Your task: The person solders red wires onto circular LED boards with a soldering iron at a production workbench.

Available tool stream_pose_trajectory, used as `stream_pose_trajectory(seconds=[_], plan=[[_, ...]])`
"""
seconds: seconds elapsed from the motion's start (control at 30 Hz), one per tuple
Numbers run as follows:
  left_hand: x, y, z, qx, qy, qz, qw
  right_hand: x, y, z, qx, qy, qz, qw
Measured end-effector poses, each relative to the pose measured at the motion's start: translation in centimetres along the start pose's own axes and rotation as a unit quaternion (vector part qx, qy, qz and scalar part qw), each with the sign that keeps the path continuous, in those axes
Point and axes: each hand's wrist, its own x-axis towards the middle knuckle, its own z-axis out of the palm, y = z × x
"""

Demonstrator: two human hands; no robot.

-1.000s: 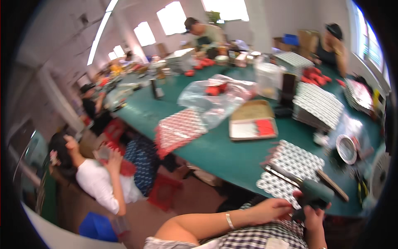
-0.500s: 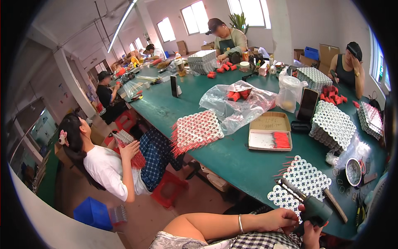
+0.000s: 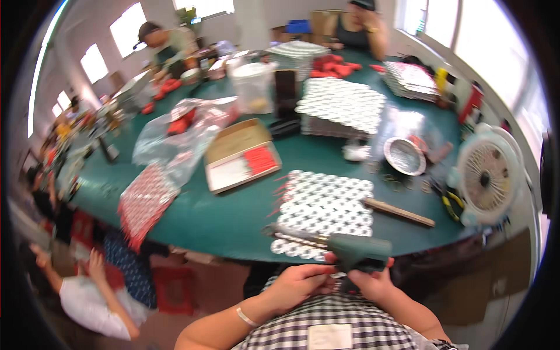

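Note:
In my right hand (image 3: 373, 286), its fingers wrapped round the body, is a dark green gun-shaped tool (image 3: 363, 252) with a long metal barrel pointing left. My left hand (image 3: 303, 287) is closed just left of the tool, fingertips pressed together by its underside; what they pinch, if anything, is blurred. Beyond the tool lies a flat panel of joined white discs (image 3: 326, 201) on the green table, thin red wires sticking out at its left edge. The barrel passes over the panel's near part. A wooden stick (image 3: 399, 212) touches the panel's right side.
An open cardboard box (image 3: 242, 154) holds red wires. Around it are a plastic bag (image 3: 192, 131), a red-wired panel (image 3: 149, 198), stacked panels (image 3: 341, 105) and a phone (image 3: 286, 93). To the right stand a metal bowl (image 3: 404, 156), pliers (image 3: 452, 201) and a fan (image 3: 489, 175). Co-workers sit around the table.
The view has swung to the right, bringing the fan and more windows in. Both hands and the green tool now appear nearer the middle; the right hand shows more fully round the tool.

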Motion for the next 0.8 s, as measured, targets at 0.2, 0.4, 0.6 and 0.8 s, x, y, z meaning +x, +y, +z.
stream_pose_trajectory(seconds=[0.2,0.4,0.6,0.8], plan=[[0.5,-0.5,0.5,-0.022,0.010,-0.041,0.999,-0.9,1.0,-0.2,0.106,0.018,-0.111,0.988],[1.3,-1.4,0.2,-0.078,0.026,-0.020,0.996,-1.6,1.9,-1.0,0.137,0.007,-0.121,0.983],[1.1,-1.1,0.6,-0.048,0.042,-0.011,0.998,-1.6,2.2,-0.9,0.008,0.048,-0.009,0.999],[1.5,-1.1,0.1,-0.050,0.020,-0.001,0.999,-0.8,1.8,-1.1,0.141,0.035,-0.110,0.983]])
